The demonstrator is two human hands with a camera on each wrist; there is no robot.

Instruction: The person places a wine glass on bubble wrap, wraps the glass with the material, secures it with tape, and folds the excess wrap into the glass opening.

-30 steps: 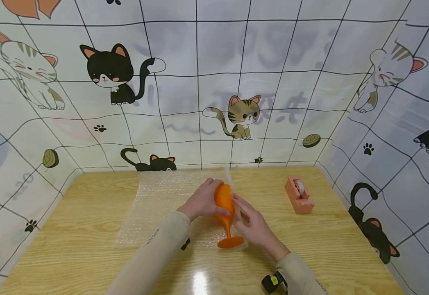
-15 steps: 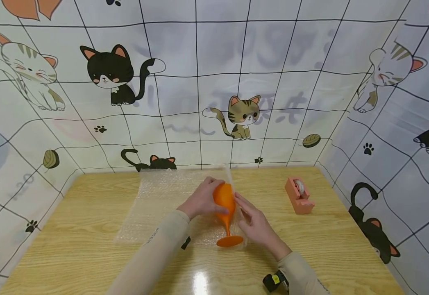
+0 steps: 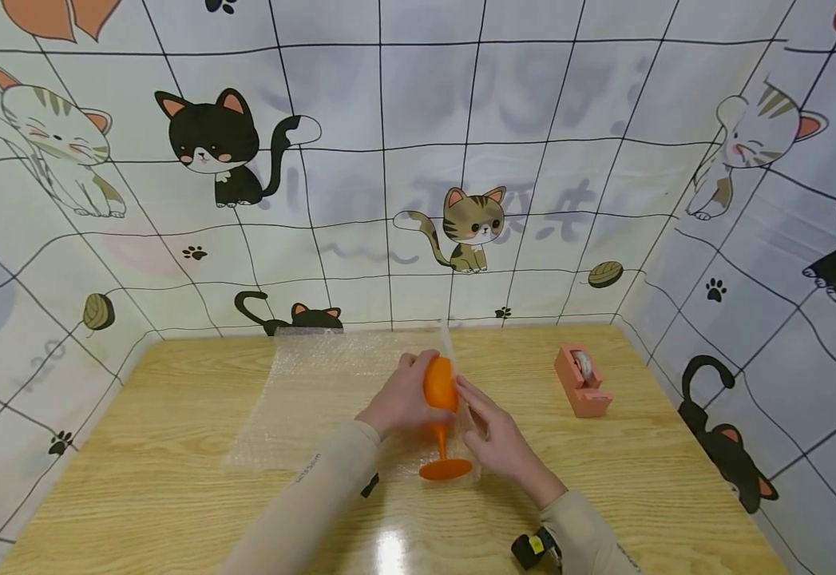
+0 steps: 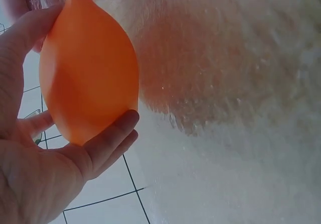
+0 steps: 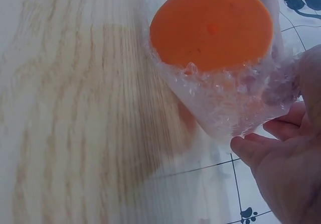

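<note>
An orange goblet lies on its side, tilted, over a sheet of clear bubble wrap. My left hand grips its bowl, thumb near the stem and fingers round the rim end, as the left wrist view shows on the bowl. On the goblet's right side, my right hand holds the lifted edge of the wrap up against it. In the right wrist view the wrap curves round beneath the goblet's round foot, and the fingers of my right hand pinch its edge.
A pink tape dispenser with a roll of tape stands to the right on the wooden table. Behind and at both sides rise cloth walls printed with cats and grid lines.
My left hand has shifted slightly right round the bowl. The goblet's foot has moved a little away from me and left. My right hand has barely moved.
</note>
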